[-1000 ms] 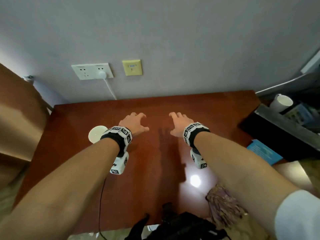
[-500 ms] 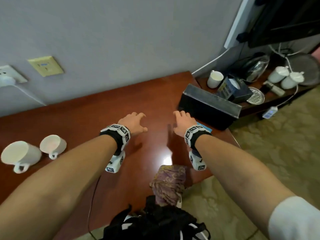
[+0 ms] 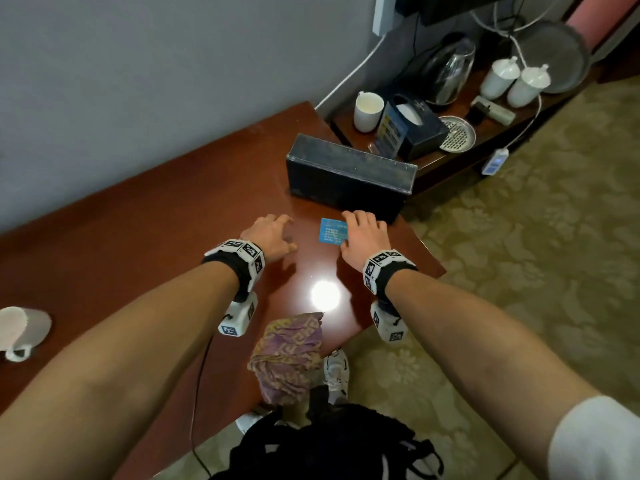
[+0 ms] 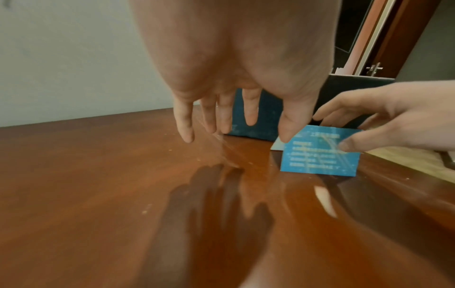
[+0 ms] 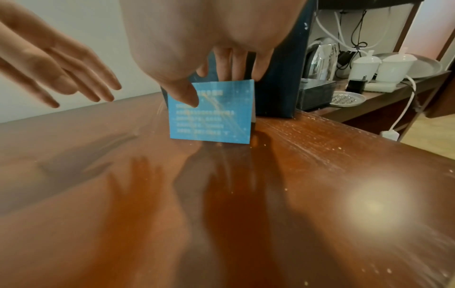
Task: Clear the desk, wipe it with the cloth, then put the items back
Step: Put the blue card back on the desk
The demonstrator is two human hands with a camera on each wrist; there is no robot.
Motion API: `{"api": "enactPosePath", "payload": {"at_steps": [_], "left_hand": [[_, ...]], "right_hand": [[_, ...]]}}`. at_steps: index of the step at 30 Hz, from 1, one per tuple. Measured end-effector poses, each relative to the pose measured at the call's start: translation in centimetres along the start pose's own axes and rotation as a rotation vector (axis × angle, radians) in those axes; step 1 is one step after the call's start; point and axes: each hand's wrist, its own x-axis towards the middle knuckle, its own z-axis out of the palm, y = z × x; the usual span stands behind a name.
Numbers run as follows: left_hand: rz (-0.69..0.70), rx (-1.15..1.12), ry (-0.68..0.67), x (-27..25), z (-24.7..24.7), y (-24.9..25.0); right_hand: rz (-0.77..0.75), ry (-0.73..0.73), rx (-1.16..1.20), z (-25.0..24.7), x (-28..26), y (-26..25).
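Note:
A small blue printed card [image 3: 330,230] stands on the red-brown desk [image 3: 138,254], just in front of a long black box [image 3: 349,178]. My right hand [image 3: 362,230] pinches the card [image 5: 211,117], thumb on its front face and fingers behind its top edge. My left hand [image 3: 273,232] hovers a little above the desk to the card's left, its fingers [image 4: 187,124] straight and spread, holding nothing. The card [image 4: 320,154] still touches the desk. A crumpled purple and yellow cloth [image 3: 291,355] lies at the desk's front edge, below my hands.
A white cup [image 3: 20,330] lies on its side at the desk's far left. The lower side table [image 3: 450,157] on the right holds a white mug [image 3: 369,110], a tissue box [image 3: 419,129], a kettle [image 3: 450,71] and two lidded cups [image 3: 512,81]. Patterned carpet lies to the right.
The head view has swung right along the desk. Both hands moved right toward the black box, and my right hand has taken hold of the blue card.

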Motion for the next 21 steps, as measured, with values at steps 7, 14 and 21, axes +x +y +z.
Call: {"api": "enactPosePath", "payload": {"at_steps": [7, 14, 21], "left_hand": [[0.049, -0.021, -0.004, 1.5, 1.5, 3.2], [0.088, -0.03, -0.006, 2.0, 2.8, 4.4], [0.04, -0.026, 0.075, 1.4, 3.3, 4.7]], "right_hand": [[-0.078, -0.08, 0.07, -0.1, 0.2, 1.9], [-0.139, -0.086, 0.108, -0.2, 0.0, 2.4], [-0.12, -0.065, 0.054, -0.8, -0.3, 2.3]]}}
